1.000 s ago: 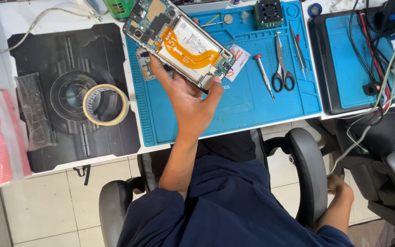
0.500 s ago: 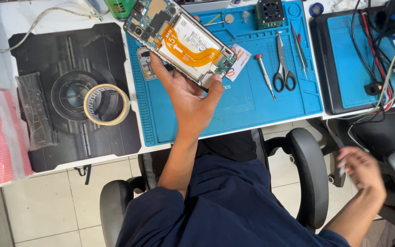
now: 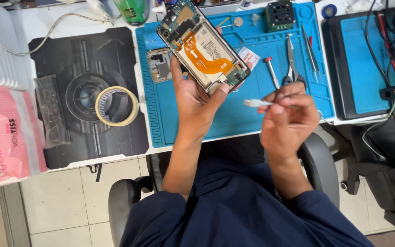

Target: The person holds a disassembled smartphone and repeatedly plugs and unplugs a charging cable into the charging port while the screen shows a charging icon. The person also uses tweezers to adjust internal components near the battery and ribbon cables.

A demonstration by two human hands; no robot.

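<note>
My left hand holds up an opened phone with its back cover off, showing circuit boards and an orange flex cable. It hangs tilted above the blue work mat. My right hand is raised beside it, fingers pinched on a white cable plug whose tip points left toward the phone's lower end. The plug is a short gap away from the phone, not touching it.
On the blue mat lie a small phone part, a red-tipped screwdriver, scissors, tweezers and a small black fan. A tape roll sits on the black mat. Pink packets lie left; cables tangle right.
My right hand has risen from beside the chair at the lower right up to the mat, now pinching the white plug near the phone. The left hand keeps the phone steady.
</note>
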